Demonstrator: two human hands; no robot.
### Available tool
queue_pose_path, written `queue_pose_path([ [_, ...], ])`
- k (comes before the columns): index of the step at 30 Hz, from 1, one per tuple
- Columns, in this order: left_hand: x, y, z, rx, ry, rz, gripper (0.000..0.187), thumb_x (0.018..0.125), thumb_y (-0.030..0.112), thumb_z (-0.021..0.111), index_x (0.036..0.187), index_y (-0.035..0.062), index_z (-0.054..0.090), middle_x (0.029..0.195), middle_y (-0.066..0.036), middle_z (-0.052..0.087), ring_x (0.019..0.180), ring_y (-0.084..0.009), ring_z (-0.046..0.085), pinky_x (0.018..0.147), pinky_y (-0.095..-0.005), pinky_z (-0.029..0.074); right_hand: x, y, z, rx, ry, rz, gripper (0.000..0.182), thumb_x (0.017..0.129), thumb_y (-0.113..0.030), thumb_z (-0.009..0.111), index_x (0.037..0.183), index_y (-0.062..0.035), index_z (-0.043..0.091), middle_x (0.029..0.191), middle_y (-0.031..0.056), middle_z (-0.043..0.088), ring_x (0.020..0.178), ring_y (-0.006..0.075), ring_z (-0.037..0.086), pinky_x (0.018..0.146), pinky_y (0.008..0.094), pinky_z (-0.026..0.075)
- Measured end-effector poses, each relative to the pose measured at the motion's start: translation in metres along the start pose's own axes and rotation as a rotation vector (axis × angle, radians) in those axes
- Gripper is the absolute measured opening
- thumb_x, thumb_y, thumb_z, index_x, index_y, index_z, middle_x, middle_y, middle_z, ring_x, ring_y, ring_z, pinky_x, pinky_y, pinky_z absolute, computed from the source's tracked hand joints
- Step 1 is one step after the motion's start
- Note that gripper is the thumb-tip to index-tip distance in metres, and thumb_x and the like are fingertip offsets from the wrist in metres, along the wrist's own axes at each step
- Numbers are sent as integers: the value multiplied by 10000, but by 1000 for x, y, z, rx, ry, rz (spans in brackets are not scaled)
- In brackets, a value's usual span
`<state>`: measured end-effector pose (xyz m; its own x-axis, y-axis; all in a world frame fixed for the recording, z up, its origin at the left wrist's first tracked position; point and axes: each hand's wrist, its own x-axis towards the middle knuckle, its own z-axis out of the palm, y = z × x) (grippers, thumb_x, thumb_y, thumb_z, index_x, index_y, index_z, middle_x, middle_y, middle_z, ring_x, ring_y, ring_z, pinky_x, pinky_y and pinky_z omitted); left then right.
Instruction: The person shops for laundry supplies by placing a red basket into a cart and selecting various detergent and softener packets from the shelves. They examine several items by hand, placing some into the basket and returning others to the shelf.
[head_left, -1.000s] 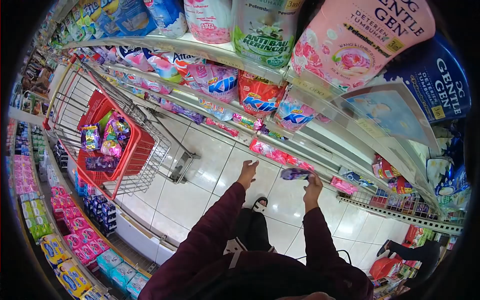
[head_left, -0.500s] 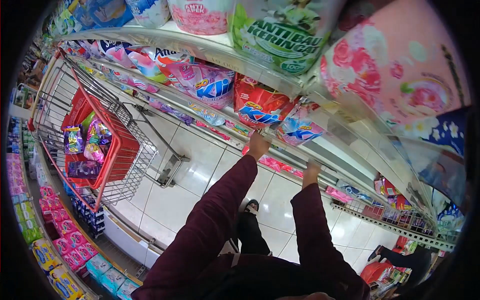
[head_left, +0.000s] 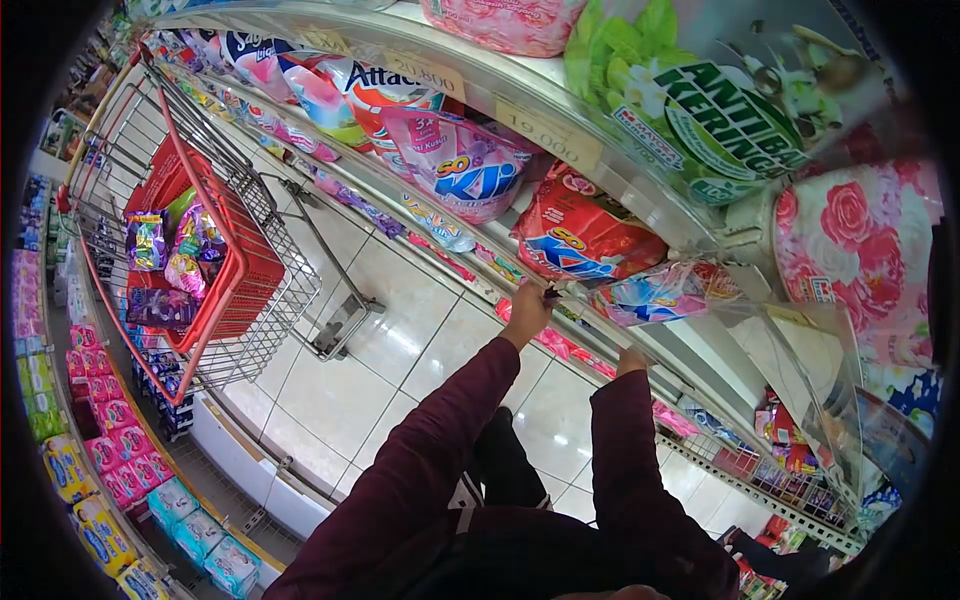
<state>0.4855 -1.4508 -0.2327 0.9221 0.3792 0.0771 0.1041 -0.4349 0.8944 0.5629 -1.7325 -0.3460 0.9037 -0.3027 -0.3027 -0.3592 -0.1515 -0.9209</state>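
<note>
Head view: both arms in maroon sleeves reach forward to a low shelf (head_left: pixel 600 335) of a store rack stocked with detergent pouches. The left hand (head_left: pixel 530 308) is at the front edge of that shelf, fingers curled around a small dark item (head_left: pixel 551 293) that shows only as a sliver at the fingertips; what it is cannot be told. The hand sits just below a red So Klin pouch (head_left: pixel 585 235) and left of a light blue and pink pouch (head_left: pixel 655 293) lying on its side along the shelf's front edge. The right hand (head_left: pixel 630 360) is pushed in under the same shelf edge, just below the blue and pink pouch; its fingers are hidden by the shelf, so whether it grips anything or lies loose cannot be told. A purple So Klin pouch (head_left: pixel 470 165) stands one shelf higher, to the left of the red one. Pink sachets (head_left: pixel 560 345) lie along the bottom shelf between the two hands. To the left, well apart from the hands, a wire trolley (head_left: pixel 240 340) stands on the white tiled floor (head_left: pixel 400 350) and carries a red basket (head_left: pixel 240 270) with purple packets (head_left: pixel 150 240) inside.
</note>
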Motion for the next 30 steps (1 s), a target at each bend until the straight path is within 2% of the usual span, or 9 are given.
queue_pose_path([
  [2,5,7,-4,34,-165,-191,315,642,69,611,954,64,569,824,-160,570,746,-345,552,640,-402,442,9,-2,21,-86,-38,-22,281,799,-172,484,1064,-91,532,1031,127,559,951,265,530,786,374,431],
  [6,14,-6,13,312,-170,-132,252,649,143,617,883,54,590,774,-154,573,751,-331,563,659,-426,432,35,-22,74,-255,-112,-75,289,797,-191,494,1064,-88,535,1035,130,560,966,268,526,796,369,425],
  [8,21,-5,16,489,-355,-170,246,659,207,619,851,53,609,793,-146,576,793,-321,572,698,-434,432,37,-23,76,-342,-145,-105,293,797,-200,499,1064,-87,536,1038,131,561,973,270,523,800,367,422],
  [14,21,10,2,153,-263,-263,218,677,189,597,822,27,614,814,-156,583,819,-311,577,763,-395,441,38,-16,73,-599,-251,-177,307,795,-228,514,1064,-83,540,1045,136,564,995,275,517,814,359,412],
  [21,16,5,1,361,-294,-114,206,660,92,564,849,19,600,799,-185,580,779,-327,580,704,-412,443,-5,9,28,-896,-357,-266,328,792,-260,531,1065,-78,545,1053,141,566,1021,282,509,831,350,401],
  [23,9,-1,2,-20,150,-17,218,657,-21,513,865,8,570,811,-197,571,790,-337,572,683,-401,442,-14,13,14,-979,-387,-293,334,791,-269,536,1065,-77,546,1055,142,567,1028,283,507,835,348,398],
  [27,-1,-4,-8,-107,305,111,248,630,-78,505,866,-7,530,811,-196,531,757,-360,524,635,-424,417,-32,7,28,-1103,-436,-334,344,790,-283,543,1065,-75,548,1058,144,568,1039,286,503,842,344,394],
  [29,-11,-9,-8,-161,182,-18,323,623,-119,468,919,-3,524,845,-198,522,758,-357,517,664,-405,421,-52,-4,61,-556,-370,-339,351,746,-271,596,1000,-33,554,957,166,594,918,293,561,765,346,428],
  [30,-12,-12,-6,-162,184,-18,323,623,-119,468,919,-3,524,845,-198,522,758,-357,517,664,-405,421,-60,-15,67,-557,-371,-340,351,746,-271,596,1000,-33,554,957,166,594,918,293,561,765,346,428],
])
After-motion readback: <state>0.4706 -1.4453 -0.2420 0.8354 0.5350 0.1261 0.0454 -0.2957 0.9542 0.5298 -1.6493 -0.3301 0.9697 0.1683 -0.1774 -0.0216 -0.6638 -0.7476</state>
